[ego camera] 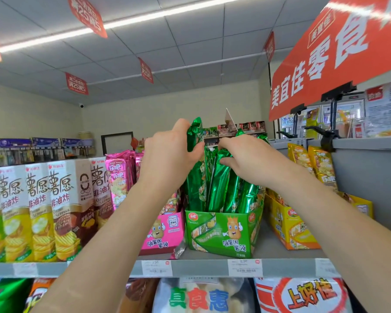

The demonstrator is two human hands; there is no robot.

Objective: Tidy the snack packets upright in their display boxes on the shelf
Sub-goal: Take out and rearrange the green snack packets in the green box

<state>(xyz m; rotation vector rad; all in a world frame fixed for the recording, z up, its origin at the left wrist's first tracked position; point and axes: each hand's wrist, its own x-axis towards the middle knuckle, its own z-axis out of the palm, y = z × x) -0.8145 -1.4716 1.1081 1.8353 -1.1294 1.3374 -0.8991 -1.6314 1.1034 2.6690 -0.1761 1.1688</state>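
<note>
Green packets (219,184) upright in green box (221,233) on shelf (199,268); L hand (167,157) fingers clamped on raised packet (195,134), R hand (248,161) fingers curled round tops beside it; pink box (165,231) alongside.

The left hand (167,159) grips a raised green packet (195,129) above the green display box (221,233). Beside it, the right hand (248,159) pinches the tops of the upright green packets (219,188) there. A pink box (165,231) stands left of the green one, a yellow box (287,229) right.
</note>
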